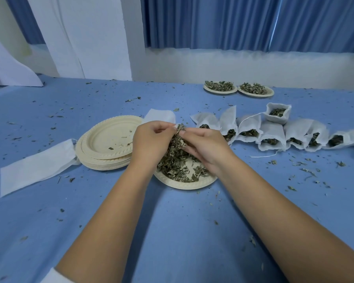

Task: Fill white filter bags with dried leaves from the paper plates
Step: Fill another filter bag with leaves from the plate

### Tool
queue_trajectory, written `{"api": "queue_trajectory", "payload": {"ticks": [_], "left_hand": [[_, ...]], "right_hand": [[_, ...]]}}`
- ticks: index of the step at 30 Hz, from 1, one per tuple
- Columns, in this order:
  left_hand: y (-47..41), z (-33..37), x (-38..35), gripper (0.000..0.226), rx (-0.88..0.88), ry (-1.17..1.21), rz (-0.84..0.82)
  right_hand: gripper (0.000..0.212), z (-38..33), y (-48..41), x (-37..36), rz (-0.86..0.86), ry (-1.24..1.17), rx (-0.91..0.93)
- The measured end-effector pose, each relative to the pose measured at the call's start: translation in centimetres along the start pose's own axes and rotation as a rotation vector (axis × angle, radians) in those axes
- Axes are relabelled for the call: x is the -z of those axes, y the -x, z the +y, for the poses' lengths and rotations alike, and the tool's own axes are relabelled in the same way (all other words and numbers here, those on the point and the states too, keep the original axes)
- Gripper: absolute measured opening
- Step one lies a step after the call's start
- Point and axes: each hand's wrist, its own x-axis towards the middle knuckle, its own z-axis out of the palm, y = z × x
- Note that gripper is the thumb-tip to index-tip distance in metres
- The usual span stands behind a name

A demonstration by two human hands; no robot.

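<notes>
- Head view: my left hand has its fingers curled, pinching the near lip of the filter bag. My right hand is curled round a clump of dried leaves, raised above the paper plate that sits right under both hands.
- The bag lies on the blue table just beyond my knuckles, beside the stack of empty plates. The filled bags line up to the right.
- I judge the bag soft, limp and nearly weightless, so I grip it at the mouth's rim or it collapses closed. The leaves look light and brittle and shed crumbs, so I take loose handfuls.
- Its long axis runs away from me, mouth towards me, closed end pointing at the far wall.
</notes>
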Motion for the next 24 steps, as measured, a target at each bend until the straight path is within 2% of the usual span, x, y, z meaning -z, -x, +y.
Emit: {"api": "queue_trajectory", "payload": {"ticks": [4,8,12,14,18,20,22,24], "left_hand": [[0.1,0.7,0.5,0.014,0.104,0.127,-0.055],[-0.2,1.2,0.7,0.008,0.258,0.307,-0.130],[-0.3,1.0,0.7,0.009,0.287,0.275,-0.119],[-0.2,0.8,0.6,0.010,0.200,0.171,-0.097],[0.3,0.2,0.4,0.010,-0.130,-0.206,-0.016],[0.7,0.2,0.2,0.009,-0.248,-0.333,-0.045],[0.9,0.1,-0.1,0.010,-0.297,-0.391,-0.137],[0.8,-0.2,-0.3,0.011,-0.297,-0.409,-0.145]], "right_hand": [[0.017,-0.2,-0.1,0.1,-0.027,-0.202,-0.077],[0.011,-0.1,-0.4,0.3,-0.173,-0.313,-0.182],[0.008,0.1,-0.6,0.2,-0.191,-0.377,-0.201],[0.007,0.1,-0.8,0.1,-0.146,-0.317,-0.177],[0.013,0.5,-1.1,0.2,0.001,-0.116,-0.118],[0.010,0.7,-1.0,0.2,0.058,0.022,-0.078],[0.008,0.8,-0.7,0.1,0.105,0.154,-0.023],[0.008,0.8,-0.7,0.1,0.143,0.184,-0.007]]}}
